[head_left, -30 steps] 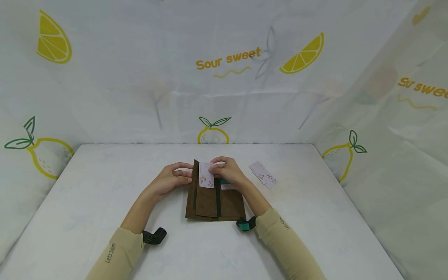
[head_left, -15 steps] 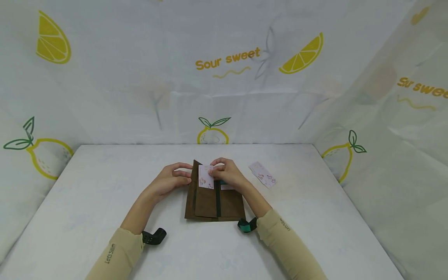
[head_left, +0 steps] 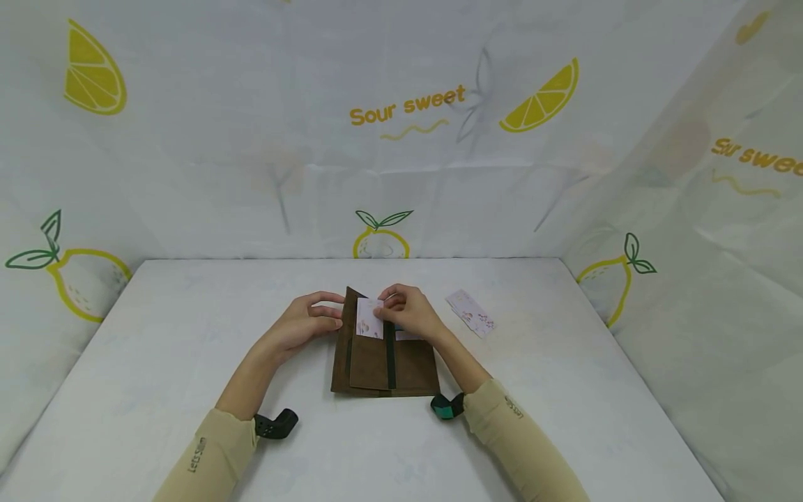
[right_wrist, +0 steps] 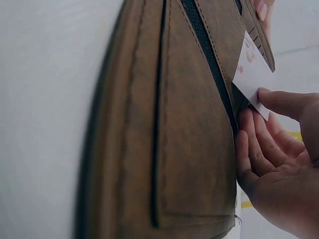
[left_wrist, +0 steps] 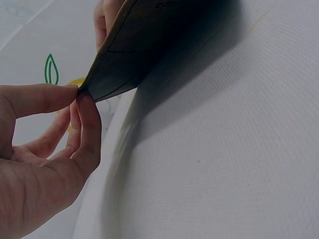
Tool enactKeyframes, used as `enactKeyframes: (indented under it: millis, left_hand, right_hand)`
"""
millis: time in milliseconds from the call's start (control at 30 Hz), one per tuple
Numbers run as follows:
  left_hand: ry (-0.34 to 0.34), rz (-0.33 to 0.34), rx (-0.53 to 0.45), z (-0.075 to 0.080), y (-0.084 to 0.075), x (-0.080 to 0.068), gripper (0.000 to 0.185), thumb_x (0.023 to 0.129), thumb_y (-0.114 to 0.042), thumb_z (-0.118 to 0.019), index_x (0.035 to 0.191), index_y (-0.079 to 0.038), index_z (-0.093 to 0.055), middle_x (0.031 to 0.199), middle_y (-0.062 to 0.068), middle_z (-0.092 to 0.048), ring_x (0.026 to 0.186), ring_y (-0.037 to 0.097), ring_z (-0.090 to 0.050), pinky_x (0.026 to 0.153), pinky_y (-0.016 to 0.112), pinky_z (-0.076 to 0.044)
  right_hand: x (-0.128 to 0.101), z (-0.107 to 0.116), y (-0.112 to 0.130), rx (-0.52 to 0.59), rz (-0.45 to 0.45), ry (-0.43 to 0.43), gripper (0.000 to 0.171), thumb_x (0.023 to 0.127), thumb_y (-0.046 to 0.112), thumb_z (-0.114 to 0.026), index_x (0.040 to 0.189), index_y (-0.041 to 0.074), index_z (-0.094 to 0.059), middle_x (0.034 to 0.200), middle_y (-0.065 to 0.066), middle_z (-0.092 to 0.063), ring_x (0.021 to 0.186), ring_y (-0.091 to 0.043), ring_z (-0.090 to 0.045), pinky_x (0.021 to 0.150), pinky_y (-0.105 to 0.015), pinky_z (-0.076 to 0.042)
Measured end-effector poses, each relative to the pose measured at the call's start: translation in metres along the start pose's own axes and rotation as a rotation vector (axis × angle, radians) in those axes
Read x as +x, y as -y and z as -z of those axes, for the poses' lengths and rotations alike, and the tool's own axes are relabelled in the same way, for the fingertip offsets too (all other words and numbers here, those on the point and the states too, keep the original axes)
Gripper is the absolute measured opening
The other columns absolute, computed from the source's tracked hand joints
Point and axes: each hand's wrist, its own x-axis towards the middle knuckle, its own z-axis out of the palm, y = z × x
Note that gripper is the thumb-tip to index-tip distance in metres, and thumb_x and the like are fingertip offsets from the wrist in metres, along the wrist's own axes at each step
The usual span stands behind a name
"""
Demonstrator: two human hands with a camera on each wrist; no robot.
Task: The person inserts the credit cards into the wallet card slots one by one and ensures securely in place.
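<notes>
Head view: a brown wallet (head_left: 384,359) lies open on a white table (head_left: 157,362), in the middle and close to the person. The left hand (head_left: 305,324) pinches the wallet's far left edge between thumb and fingers, lifting that edge a little. The right hand (head_left: 410,314) pinches a white card (head_left: 368,319) with small pink marks, the card standing partly inside the upper left part of the wallet. A second card (head_left: 471,313) lies flat on the table, to the right of the wallet and apart from it. Both forearms wear beige sleeves with dark wrist straps.

Left wrist view: the thumb and fingertips (left_wrist: 85,107) of the left hand close on the thin corner of the wallet (left_wrist: 129,45), which is raised above the table.

Right wrist view: the wallet (right_wrist: 174,129) fills the frame, a dark strip running along it. The right hand (right_wrist: 276,164) grips the card (right_wrist: 253,74) by its edge, the card's other end tucked in a slot.
</notes>
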Motion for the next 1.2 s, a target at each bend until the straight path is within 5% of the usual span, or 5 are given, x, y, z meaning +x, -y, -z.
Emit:
enactKeyframes:
  millis: [1200]
  left_hand:
    - [0.007,-0.007,-0.005,0.0,0.0004,-0.0005,0.054,0.098,-0.003,-0.072,0.15,-0.001,-0.055,0.115,0.008,-0.072,0.098,0.013,-0.069,0.091,0.025,-0.056]
  right_hand:
    - [-0.0038,0.0103,-0.0045,-0.08,0.049,0.157,0.014,0.093,0.015,-0.085,0.099,0.003,-0.081,0.092,-0.007,-0.076,0.076,-0.008,-0.061,0.076,-0.021,-0.05]
